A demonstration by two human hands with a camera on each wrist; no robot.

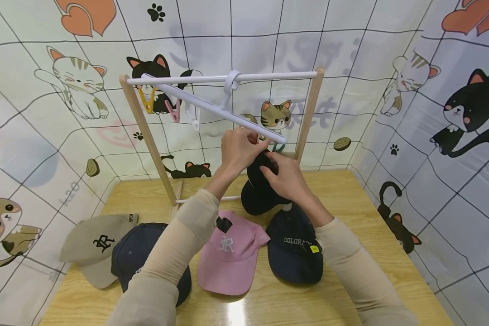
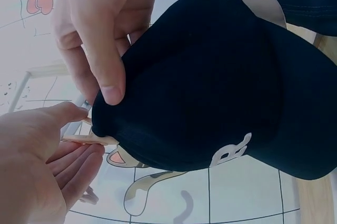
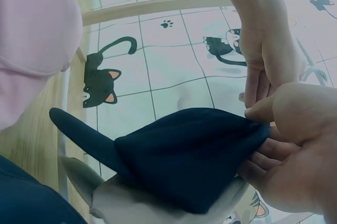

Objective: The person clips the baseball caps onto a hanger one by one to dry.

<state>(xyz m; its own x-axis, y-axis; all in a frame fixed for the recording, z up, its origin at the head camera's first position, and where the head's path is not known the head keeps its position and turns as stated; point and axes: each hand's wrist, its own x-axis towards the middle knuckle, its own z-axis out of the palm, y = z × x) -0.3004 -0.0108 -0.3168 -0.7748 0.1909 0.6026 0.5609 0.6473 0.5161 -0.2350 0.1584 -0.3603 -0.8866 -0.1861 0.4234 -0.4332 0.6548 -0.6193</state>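
A black cap point(image 1: 258, 194) with a white letter on its front hangs brim down under the low right end of a white hanger point(image 1: 212, 106). My right hand point(image 1: 287, 176) pinches the cap's upper edge between thumb and fingers, as the right wrist view also shows. Beside it, my left hand point(image 1: 240, 149) pinches a light-coloured clip point(image 2: 92, 139) between thumb and fingers at the cap's edge. In the head view a green clip point(image 1: 279, 147) partly shows above the cap. A beige cap point(image 3: 131, 203) lies against the black one, mostly hidden by it.
The tilted hanger hooks over the rail of a wood-framed rack point(image 1: 179, 80). Yellow point(image 1: 147, 100), pink point(image 1: 173, 111) and white point(image 1: 193, 117) clips dangle at its left. On the table point(image 1: 342, 203) lie beige point(image 1: 102, 244), navy point(image 1: 142, 246), pink point(image 1: 230, 262) and dark lettered point(image 1: 293, 262) caps.
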